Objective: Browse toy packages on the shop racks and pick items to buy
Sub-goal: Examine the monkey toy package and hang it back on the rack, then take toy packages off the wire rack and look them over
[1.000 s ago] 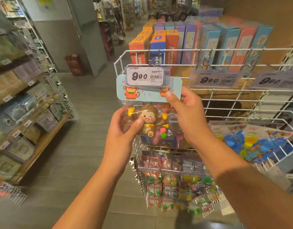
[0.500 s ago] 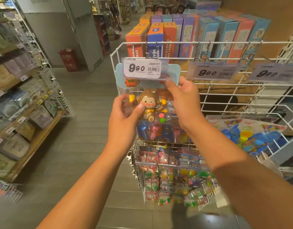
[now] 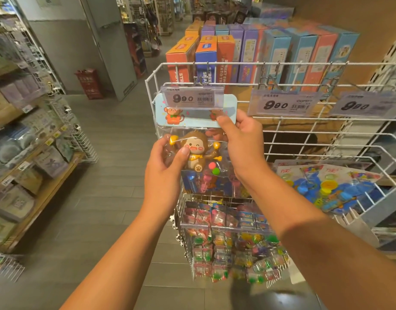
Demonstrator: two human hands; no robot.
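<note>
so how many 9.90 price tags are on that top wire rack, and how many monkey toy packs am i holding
9.90 price tags: 3 (left, middle, right)
monkey toy pack in hand: 1, held by left hand and right hand
Total: 4
</note>
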